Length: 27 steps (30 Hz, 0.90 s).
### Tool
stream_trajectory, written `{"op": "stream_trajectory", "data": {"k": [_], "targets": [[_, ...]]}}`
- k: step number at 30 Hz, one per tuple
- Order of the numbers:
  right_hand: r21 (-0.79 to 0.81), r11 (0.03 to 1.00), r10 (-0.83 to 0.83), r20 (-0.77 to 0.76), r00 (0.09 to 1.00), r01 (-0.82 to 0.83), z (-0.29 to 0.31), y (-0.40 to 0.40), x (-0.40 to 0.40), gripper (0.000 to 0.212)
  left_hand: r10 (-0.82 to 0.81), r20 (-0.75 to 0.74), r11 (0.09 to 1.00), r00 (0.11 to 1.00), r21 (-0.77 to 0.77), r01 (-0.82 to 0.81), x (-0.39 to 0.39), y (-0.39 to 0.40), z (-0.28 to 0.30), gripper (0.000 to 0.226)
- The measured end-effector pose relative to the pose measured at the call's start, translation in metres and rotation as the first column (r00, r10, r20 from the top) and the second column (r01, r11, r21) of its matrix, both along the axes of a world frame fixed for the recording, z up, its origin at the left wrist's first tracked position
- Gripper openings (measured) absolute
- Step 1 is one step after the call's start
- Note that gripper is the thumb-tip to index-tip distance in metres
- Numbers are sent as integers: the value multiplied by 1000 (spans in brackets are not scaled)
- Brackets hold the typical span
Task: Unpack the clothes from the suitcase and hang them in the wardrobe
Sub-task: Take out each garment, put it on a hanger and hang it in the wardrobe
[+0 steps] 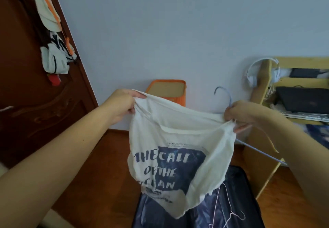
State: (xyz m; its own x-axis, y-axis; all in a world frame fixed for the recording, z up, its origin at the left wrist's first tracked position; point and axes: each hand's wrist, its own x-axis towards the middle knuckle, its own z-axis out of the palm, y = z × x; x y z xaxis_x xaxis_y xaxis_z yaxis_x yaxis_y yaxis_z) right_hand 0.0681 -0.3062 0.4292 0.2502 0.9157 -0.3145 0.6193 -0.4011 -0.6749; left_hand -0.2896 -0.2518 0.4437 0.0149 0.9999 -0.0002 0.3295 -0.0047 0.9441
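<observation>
We hold a white T-shirt [178, 138] up in front of us, above the open suitcase [236, 201] on the floor. Our left hand [121, 105] pinches one side of the shirt's upper edge; our right hand [238, 115] grips the other side together with a pale blue hanger [226, 95], whose hook rises behind our knuckles and whose arm slants down past our wrist.

The step in hand, as we judge it, is getting the hanger into the shirt. To do it well we should keep the opening stretched wide with the left hand, feed one hanger arm in first, then the other, and settle the shoulders evenly so the cloth does not slide off. The thin fabric looks easy to snag, so we would go gently.

The shirt is creased and limp, sagging between our hands, with a dark blue print reading "THE CALL OF THE OCEAN". A white wire hanger [229, 211] lies in the suitcase below. The wardrobe door [35, 103] stands to our left.
</observation>
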Motion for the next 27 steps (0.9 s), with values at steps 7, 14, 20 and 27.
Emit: {"op": "stream_trajectory", "data": {"k": [7, 14, 20, 27], "targets": [[256, 940, 303, -317, 899, -227, 11, 0, -49, 27, -364, -412, 883, 835, 132, 450, 26, -23, 4, 58], [506, 824, 515, -481, 709, -255, 10, 8, -139, 29, -279, -355, 793, 892, 438, 423, 36, -35, -4, 35], [535, 823, 434, -376, 818, -191, 11, 6, -160, 12, -180, 105, 897, 978, 425, 119, 26, -54, -38, 42], [619, 785, 348, -391, 852, -36, 43, -5, -151, 20, 137, -404, 983, 904, 172, -72, 5, -58, -150, 12]]}}
